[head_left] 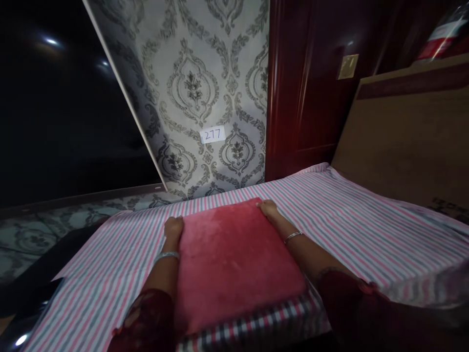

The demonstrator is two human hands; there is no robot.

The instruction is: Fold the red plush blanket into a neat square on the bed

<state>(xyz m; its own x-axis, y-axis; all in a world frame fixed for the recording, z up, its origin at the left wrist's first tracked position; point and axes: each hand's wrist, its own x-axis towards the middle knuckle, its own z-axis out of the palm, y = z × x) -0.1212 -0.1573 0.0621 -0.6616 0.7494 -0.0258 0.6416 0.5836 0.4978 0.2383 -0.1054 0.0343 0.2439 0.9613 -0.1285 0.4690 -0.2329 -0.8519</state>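
A red, soft-piled towel lies spread as a rough rectangle on the striped cloth. At its far left corner my left hand is closed on the edge. My right hand pinches the far right corner, the fingertips partly hidden by the fabric. Both arms reach forward along the towel's two sides. Its near edge lies close to the table's front, where the striped cloth hangs down.
Behind stands a patterned wall with a paper label reading 277. A large dark screen is at the left. On the right, a cardboard box stands before a dark red panel, with a bottle above it.
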